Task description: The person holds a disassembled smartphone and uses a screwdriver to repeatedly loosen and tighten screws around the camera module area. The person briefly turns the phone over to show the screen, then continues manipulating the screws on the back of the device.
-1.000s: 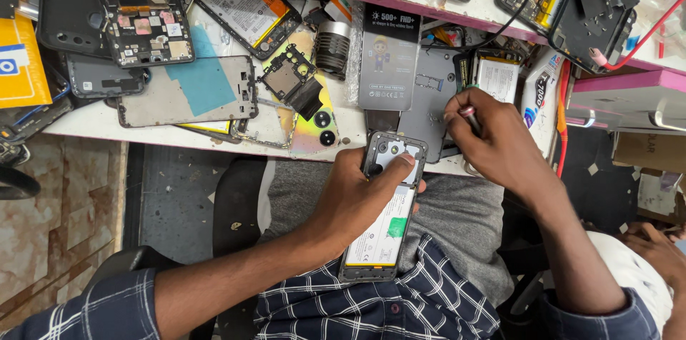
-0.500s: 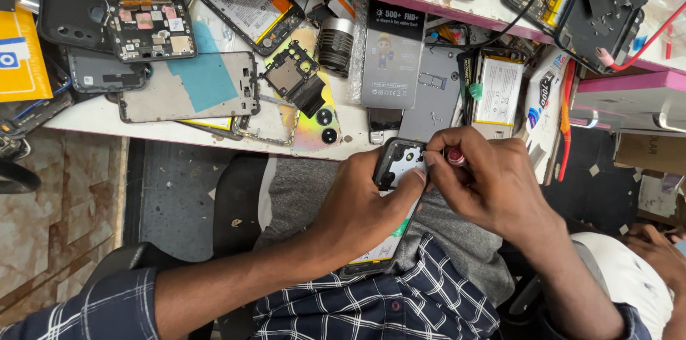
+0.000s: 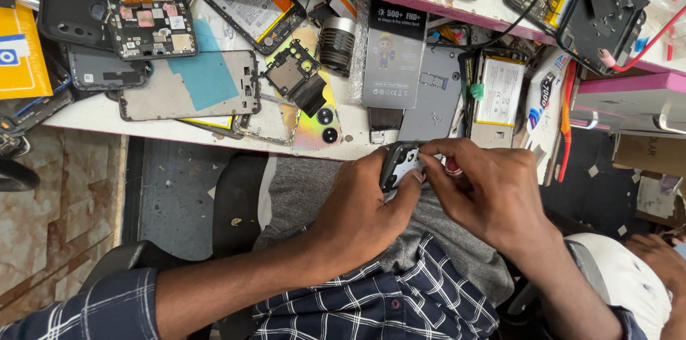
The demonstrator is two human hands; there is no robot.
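Bench (image 3: 86, 117) white, piled with phone parts, over a brown tiled floor (image 3: 50, 204). Phone (image 3: 400, 163) clenched in left hand (image 3: 361, 201), pinched by right hand (image 3: 486, 186).

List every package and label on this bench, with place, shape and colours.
Grey pouch: bench centre, upright rectangle, black header, cartoon figure.
Yellow box: far left edge, blue-white patch.
White battery: right of pouch, rectangular, labelled face.
Orange-white battery: upper left, tilted, in a phone.

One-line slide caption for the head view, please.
Over the lap, left hand holds an opened phone while right hand works on it beside a cluttered repair bench.
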